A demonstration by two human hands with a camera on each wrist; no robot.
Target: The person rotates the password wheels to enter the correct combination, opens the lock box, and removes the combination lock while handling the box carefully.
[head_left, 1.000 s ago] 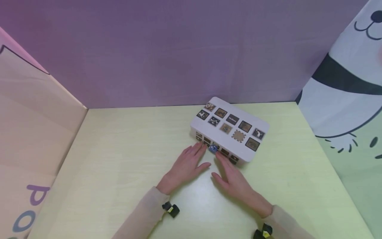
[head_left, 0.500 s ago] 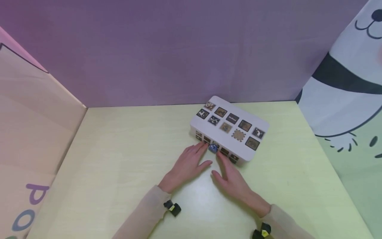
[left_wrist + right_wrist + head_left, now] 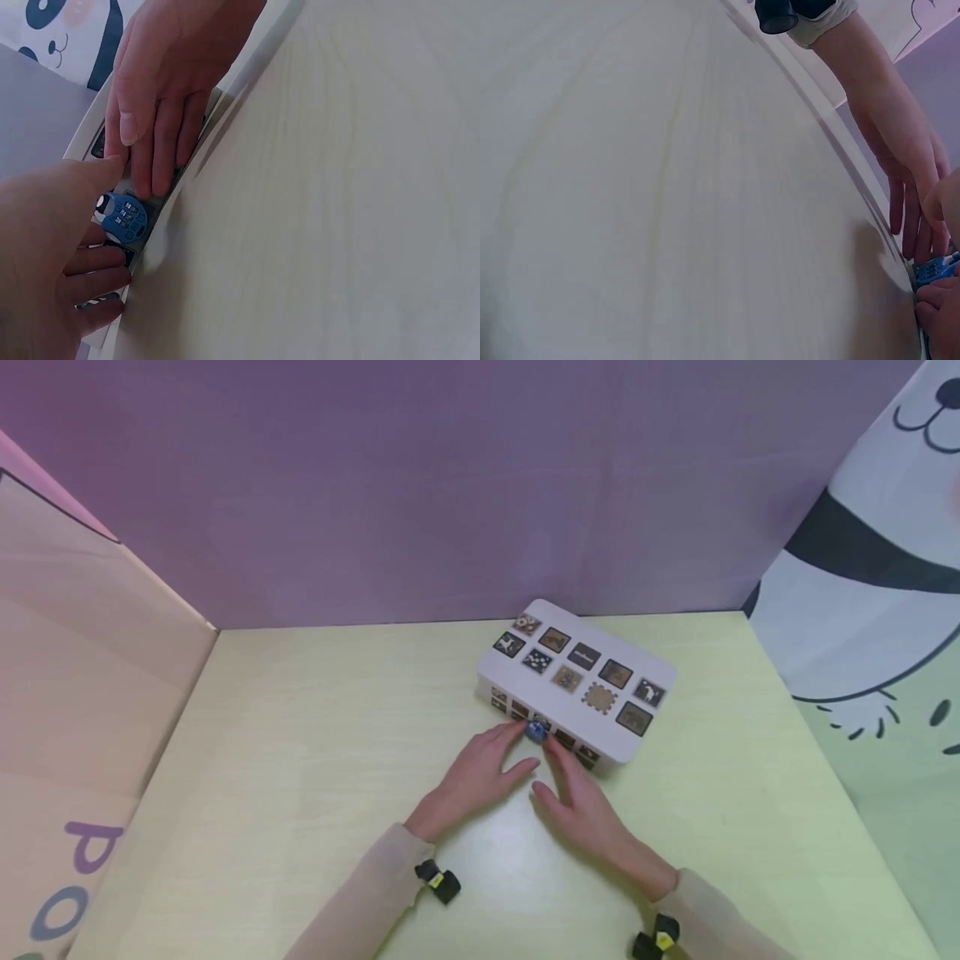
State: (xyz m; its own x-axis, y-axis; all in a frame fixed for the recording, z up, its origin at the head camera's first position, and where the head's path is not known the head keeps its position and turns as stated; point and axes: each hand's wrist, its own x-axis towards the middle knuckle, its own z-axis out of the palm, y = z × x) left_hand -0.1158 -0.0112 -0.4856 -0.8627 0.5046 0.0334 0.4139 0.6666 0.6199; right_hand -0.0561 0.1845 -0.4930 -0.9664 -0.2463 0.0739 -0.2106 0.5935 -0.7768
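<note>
A white box (image 3: 577,680) with small square pictures lies at an angle on the table. On its near long side is a small blue combination padlock (image 3: 536,732), its white-marked number dials facing out in the left wrist view. My left hand (image 3: 480,768) reaches to the box just left of the padlock, fingertips right at its edge and thumb apart. From the other side my right hand (image 3: 588,810) lies with extended fingers along the box's side, fingertips close to the padlock (image 3: 124,216). In the right wrist view, the padlock (image 3: 937,268) is partly hidden by fingers.
The pale wooden table (image 3: 315,735) stretches out around the box. A purple panel (image 3: 420,493) rises behind it, close to the box's far corner. Printed panels stand at the left (image 3: 90,677) and right (image 3: 885,635). A small dark wrist camera (image 3: 438,881) sits on the left sleeve.
My left hand has slid slightly right, bringing its fingertips closer to the padlock. My right hand has hardly shifted, and the box stays in place.
</note>
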